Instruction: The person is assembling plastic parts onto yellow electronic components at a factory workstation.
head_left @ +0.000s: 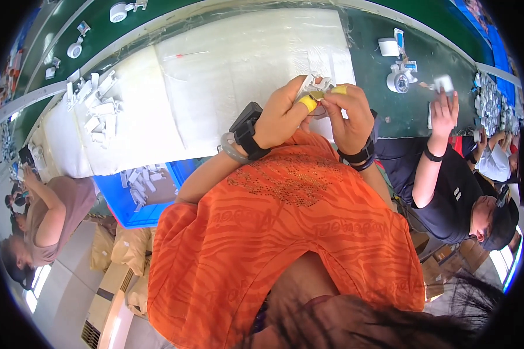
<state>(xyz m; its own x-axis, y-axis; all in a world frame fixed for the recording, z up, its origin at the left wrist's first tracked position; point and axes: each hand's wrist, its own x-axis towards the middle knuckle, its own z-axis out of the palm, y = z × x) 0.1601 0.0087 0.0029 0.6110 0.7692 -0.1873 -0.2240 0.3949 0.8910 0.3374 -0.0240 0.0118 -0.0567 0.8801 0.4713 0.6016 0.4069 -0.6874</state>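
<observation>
Near the front edge of the white-covered table, my left hand [278,119] is closed around a white plastic housing [315,80]. My right hand [350,119] meets it from the other side, thumb and finger pinched at a small brownish piece on the housing. Whether that piece is a circuit board I cannot tell; the fingers cover much of it. Yellow covers wrap a fingertip or two on each hand. A thin reddish bit, perhaps wire, shows below the pinch.
Loose white plastic parts [102,110] lie in a pile at left. A blue bin [122,216] below holds more. A thin red-tipped tool [180,55] rests on the white sheet [239,75]. To the right, a co-worker's hand [442,113] moves above the green belt beside white round devices [398,81].
</observation>
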